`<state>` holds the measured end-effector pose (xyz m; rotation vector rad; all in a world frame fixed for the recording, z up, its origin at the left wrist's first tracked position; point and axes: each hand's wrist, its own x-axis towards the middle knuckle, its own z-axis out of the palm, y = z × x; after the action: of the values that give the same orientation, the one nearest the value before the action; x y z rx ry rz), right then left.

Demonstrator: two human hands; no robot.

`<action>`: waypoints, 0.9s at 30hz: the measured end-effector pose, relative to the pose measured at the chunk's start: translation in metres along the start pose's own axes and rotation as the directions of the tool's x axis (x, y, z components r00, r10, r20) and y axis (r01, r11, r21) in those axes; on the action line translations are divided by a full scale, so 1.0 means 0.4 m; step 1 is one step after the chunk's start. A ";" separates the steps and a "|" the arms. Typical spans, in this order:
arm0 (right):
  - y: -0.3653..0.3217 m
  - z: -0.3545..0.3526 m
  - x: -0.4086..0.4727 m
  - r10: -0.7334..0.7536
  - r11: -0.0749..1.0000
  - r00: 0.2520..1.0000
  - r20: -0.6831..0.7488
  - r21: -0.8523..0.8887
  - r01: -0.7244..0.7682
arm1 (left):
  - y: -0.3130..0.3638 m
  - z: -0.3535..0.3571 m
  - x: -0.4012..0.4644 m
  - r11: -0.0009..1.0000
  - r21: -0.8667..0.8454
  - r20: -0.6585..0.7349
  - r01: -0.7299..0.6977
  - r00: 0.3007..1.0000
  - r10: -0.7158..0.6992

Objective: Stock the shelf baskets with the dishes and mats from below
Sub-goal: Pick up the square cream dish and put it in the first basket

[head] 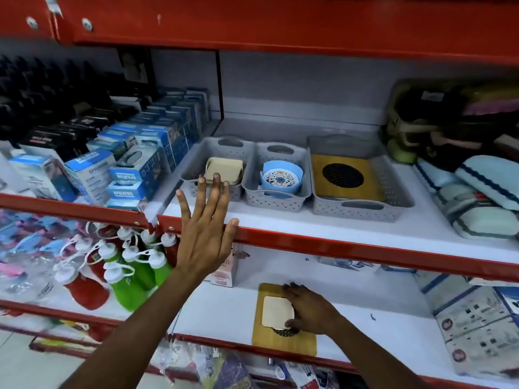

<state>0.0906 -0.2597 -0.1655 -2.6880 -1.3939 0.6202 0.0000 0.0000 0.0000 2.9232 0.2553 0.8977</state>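
Observation:
Three grey perforated baskets stand on the upper shelf. The left basket (196, 153) holds cream square dishes (224, 168). The middle basket (303, 175) holds a blue bowl with a patterned dish (282, 176). The right basket (398, 192) holds a wooden mat with a black round centre (323, 169). My left hand (206, 234) is spread flat, fingers apart, in front of the shelf edge by the left basket. On the lower shelf my right hand (309, 311) grips a cream square dish (276, 311) lying on another wooden mat (283, 343).
Blue boxes (134, 164) fill the shelf section to the left. Red and green bottles (126, 270) stand lower left. Folded light-blue textiles (483, 197) lie to the right of the baskets. Packaged goods (477, 327) sit at the lower right. Red shelf rails (365, 248) run across.

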 end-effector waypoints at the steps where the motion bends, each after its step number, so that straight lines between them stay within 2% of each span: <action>1: -0.002 0.008 0.006 0.028 0.999 0.999 0.030 0.026 -0.029 | 0.002 -0.003 0.000 1.000 0.002 0.001 0.006 1.000 -0.006; 3: -0.010 0.014 0.011 0.077 0.996 0.993 0.089 0.031 -0.080 | 0.000 -0.005 0.004 1.000 0.023 -0.003 0.005 1.000 -0.005; 8: -0.018 0.031 0.032 0.129 0.992 0.985 0.113 -0.028 -0.127 | -0.006 0.005 0.002 0.999 0.040 -0.007 -0.020 1.000 0.020; 14: -0.016 0.035 0.023 0.123 0.990 0.992 0.022 0.068 -0.125 | -0.002 0.003 0.001 0.999 0.036 -0.006 -0.009 1.000 0.009; 18: -0.036 -0.013 -0.012 0.101 0.979 0.984 -0.149 0.189 -0.072 | -0.003 0.002 0.001 0.999 0.041 -0.007 -0.004 1.000 0.005; 21: -0.072 -0.076 -0.074 0.081 0.976 0.951 -0.300 0.217 -0.014 | -0.003 0.002 -0.001 0.999 0.037 -0.008 0.001 1.000 -0.001; 23: -0.105 -0.124 -0.126 0.048 0.980 0.906 -0.421 0.196 0.040 | -0.004 0.003 -0.002 1.000 0.029 -0.011 0.002 1.000 -0.002; 27: -0.184 -0.232 -0.222 -0.051 0.985 0.760 -0.648 0.095 0.147 | -0.003 0.005 -0.006 1.000 -0.004 -0.012 0.013 1.000 -0.013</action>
<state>0.0227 -0.2739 -0.0350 -2.3322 -1.2118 -0.2167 -0.0009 0.0008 -0.0032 2.9098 0.2724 0.9133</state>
